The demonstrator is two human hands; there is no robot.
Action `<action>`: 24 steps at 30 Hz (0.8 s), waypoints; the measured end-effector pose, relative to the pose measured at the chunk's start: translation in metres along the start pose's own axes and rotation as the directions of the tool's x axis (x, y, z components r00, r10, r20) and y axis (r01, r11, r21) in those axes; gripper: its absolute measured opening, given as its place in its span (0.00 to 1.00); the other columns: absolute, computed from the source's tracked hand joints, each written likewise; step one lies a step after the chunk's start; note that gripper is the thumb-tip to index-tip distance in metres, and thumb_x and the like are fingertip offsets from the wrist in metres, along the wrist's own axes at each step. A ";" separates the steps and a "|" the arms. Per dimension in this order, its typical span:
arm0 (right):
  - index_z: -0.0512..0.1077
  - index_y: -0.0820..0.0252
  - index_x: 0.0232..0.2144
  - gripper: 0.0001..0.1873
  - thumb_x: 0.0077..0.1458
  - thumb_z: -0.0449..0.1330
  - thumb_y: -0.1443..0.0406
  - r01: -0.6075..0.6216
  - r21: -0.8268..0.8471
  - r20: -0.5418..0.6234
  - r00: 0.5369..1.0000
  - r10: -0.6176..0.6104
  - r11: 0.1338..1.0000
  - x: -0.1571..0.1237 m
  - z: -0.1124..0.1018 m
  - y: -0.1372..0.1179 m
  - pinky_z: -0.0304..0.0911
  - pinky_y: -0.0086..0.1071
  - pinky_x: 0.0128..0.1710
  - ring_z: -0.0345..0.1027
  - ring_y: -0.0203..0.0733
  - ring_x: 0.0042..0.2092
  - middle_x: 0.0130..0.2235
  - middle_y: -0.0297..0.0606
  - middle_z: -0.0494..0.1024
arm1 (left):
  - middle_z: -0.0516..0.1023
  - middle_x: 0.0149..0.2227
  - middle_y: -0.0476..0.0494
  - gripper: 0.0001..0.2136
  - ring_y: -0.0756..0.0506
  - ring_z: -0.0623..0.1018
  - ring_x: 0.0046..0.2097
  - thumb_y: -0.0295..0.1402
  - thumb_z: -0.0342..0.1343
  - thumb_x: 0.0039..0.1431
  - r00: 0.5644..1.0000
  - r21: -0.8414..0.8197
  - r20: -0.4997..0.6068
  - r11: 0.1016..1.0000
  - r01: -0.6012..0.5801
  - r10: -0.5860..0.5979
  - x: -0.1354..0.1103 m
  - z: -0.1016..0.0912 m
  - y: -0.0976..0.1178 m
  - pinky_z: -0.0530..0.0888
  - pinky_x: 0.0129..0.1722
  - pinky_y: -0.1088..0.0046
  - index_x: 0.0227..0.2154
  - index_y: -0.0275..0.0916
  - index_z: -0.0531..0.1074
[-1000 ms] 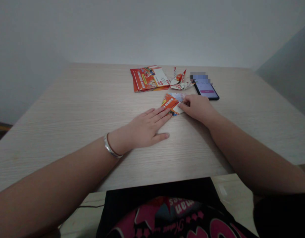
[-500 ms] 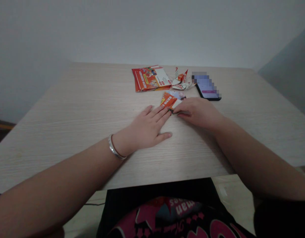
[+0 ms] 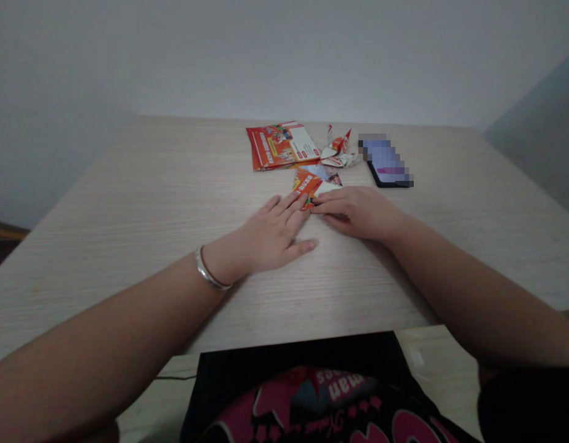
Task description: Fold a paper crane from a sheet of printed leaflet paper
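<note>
Shift: folded leaflet [image 3: 307, 183] and right hand [image 3: 365, 210] both sit further left than in the earliest frame.
Table [image 3: 127, 203]: pale, spanning mid-frame; firm enough, I judge, for creasing.
Left hand [image 3: 270, 239]: centre, palm down, fingers spread, tips on the leaflet's lower left; holding flat should prevent sliding.
Right hand: right of centre, fingers close together at the leaflet's lower edge; cannot tell whether they pinch it. Even pressure should sharpen the fold.
Leaflet stack [image 3: 273, 147]: upper centre; best kept from snagging.
Folded leaflet: centre, just below the stack.
</note>
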State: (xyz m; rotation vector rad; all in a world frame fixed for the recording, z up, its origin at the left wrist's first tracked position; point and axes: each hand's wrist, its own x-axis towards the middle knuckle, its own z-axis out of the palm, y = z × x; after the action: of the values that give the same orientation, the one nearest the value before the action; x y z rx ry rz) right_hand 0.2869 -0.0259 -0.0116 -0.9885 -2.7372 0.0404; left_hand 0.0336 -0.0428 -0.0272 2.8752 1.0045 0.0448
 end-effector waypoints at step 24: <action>0.84 0.58 0.32 0.11 0.58 0.60 0.65 -0.535 -0.305 -0.214 0.845 0.490 0.788 -0.006 -0.013 0.013 0.67 0.45 0.37 0.76 0.55 0.38 0.36 0.49 0.86 | 0.54 0.75 0.20 0.39 0.29 0.57 0.77 0.57 0.35 0.75 0.999 0.059 0.016 0.997 -0.045 0.044 -0.005 -0.011 -0.003 0.57 0.74 0.48 0.71 0.27 0.60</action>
State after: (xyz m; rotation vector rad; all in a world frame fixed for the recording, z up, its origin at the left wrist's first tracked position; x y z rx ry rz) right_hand 0.3029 -0.0201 -0.0015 -1.7520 -2.3177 -0.4255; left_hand 0.0276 -0.0427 -0.0166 2.9465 0.9556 -0.0032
